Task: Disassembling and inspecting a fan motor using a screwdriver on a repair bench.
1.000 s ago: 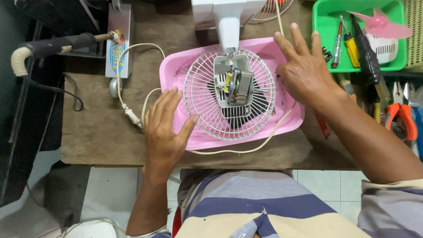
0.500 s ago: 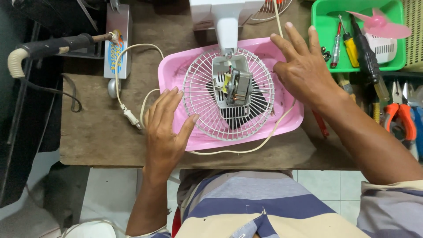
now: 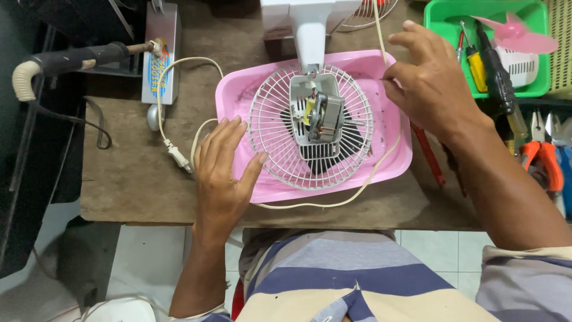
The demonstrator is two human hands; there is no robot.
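Pink tray (image 3: 238,89) between both hands.

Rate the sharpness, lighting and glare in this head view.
Head view: even, soft light, only faint shadows under the left hand and right hand; white fan grille and motor are sharp; mild sheen on the pink tray; the frame's bottom left corner is dim.

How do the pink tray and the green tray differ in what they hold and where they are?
The pink tray lies mid-table between the left hand and right hand; the green tray sits at the far right corner. The pink tray holds a fan grille with its motor; the green tray holds screwdrivers and a pink fan blade. Both are plastic.
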